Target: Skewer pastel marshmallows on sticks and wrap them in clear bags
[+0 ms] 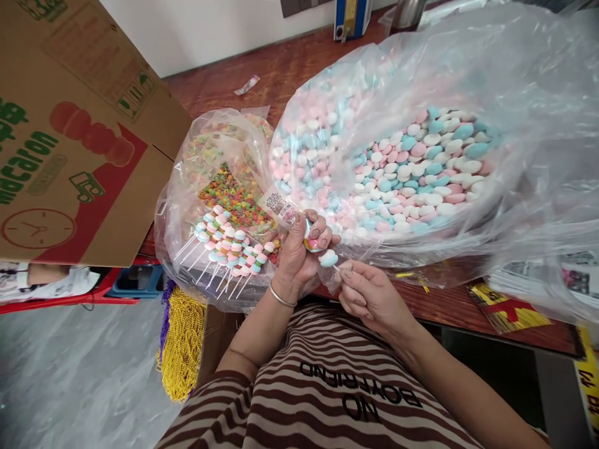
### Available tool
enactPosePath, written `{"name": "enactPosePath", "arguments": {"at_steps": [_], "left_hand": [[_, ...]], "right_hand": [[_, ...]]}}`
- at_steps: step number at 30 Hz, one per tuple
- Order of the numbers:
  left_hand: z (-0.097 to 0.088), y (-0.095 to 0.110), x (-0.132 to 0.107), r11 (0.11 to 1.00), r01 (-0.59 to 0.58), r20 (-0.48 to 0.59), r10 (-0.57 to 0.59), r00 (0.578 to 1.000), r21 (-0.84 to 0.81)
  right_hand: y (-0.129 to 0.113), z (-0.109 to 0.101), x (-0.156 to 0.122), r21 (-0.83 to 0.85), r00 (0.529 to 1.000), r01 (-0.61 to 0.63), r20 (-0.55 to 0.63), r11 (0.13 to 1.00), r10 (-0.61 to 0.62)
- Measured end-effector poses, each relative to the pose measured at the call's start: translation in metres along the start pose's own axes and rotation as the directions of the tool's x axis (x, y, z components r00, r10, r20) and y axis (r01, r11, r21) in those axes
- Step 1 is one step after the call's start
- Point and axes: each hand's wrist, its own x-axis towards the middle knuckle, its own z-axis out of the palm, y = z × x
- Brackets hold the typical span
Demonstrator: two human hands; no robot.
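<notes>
My left hand [299, 252] is closed around a small printed plastic packet [279, 209], whose label end sticks out past the thumb. My right hand [369, 290] pinches the thin white stick of a candy skewer [329, 258]; a blue and white candy shows at its end, right beside my left fingers, and the rest of it is hidden. Clear film hangs near that candy. To the left of my hands, several finished candy skewers [236, 249] in pink, white and blue lie with their sticks pointing toward me.
An open plastic bag of small coloured candy rings [229, 193] lies behind the skewers. At right, a large clear bag holds pastel candies [416, 174]. A cardboard box [84, 131] stands at left. Yellow bead strings [185, 343] hang below the wooden table [210, 72].
</notes>
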Motion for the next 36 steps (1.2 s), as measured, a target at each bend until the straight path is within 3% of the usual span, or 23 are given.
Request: {"name": "enactPosePath", "arguments": {"at_steps": [3, 5, 7, 8, 10, 12, 14, 16, 21, 23, 29, 32, 36], "left_hand": [[0.000, -0.005, -0.002, 0.999, 0.037, 0.041, -0.037, 0.998, 0.023], [0.000, -0.011, -0.004, 0.997, 0.065, 0.066, -0.067, 0.996, 0.035], [0.000, -0.015, -0.005, 0.995, 0.095, 0.088, -0.098, 0.991, 0.035], [-0.001, -0.015, -0.005, 0.995, 0.098, 0.096, -0.100, 0.990, 0.032], [-0.002, -0.010, -0.003, 0.998, 0.064, 0.099, -0.065, 0.993, 0.013], [-0.003, -0.001, 0.002, 0.999, -0.023, 0.063, 0.025, 0.998, -0.031], [-0.002, 0.006, 0.006, 0.989, -0.117, 0.020, 0.120, 0.993, -0.088], [0.000, 0.005, 0.007, 0.983, -0.140, -0.002, 0.141, 0.990, -0.117], [0.005, -0.021, -0.002, 0.994, 0.062, 0.008, -0.062, 0.998, -0.092], [0.005, -0.023, -0.003, 0.994, 0.081, 0.016, -0.080, 0.997, -0.070], [0.006, 0.004, 0.008, 0.989, -0.115, -0.019, 0.114, 0.993, -0.098], [0.009, -0.005, 0.005, 0.996, -0.052, -0.003, 0.052, 0.999, -0.079], [0.010, -0.027, -0.005, 0.998, 0.069, 0.031, -0.069, 0.997, -0.001]], "right_hand": [[0.002, 0.007, 0.004, 0.187, 0.994, -0.104, 0.048, 0.977, 0.097], [0.005, 0.010, 0.006, 0.119, 0.999, -0.016, -0.031, 0.993, 0.020], [0.007, 0.010, 0.006, -0.139, 0.972, 0.152, -0.159, 0.979, -0.174], [0.007, 0.010, 0.006, -0.308, 0.937, 0.223, -0.195, 0.925, -0.291], [0.006, 0.007, 0.004, -0.588, 0.866, 0.289, -0.177, 0.756, -0.468], [0.003, 0.003, 0.002, -0.716, 0.839, 0.304, -0.111, 0.629, -0.532], [0.001, 0.001, 0.002, -0.758, 0.839, 0.321, -0.050, 0.567, -0.541], [0.001, 0.002, 0.003, -0.784, 0.836, 0.344, 0.006, 0.516, -0.549], [0.005, 0.006, 0.009, -0.877, 0.780, 0.325, 0.037, 0.353, -0.625], [0.005, 0.003, 0.010, -0.904, 0.755, 0.307, 0.042, 0.296, -0.655], [0.007, -0.003, 0.006, -0.942, 0.710, 0.324, 0.182, 0.087, -0.680], [0.009, 0.000, 0.008, -0.942, 0.681, 0.334, 0.228, 0.019, -0.696], [0.009, 0.000, 0.011, -0.960, 0.669, 0.279, 0.182, 0.016, -0.720]]}}
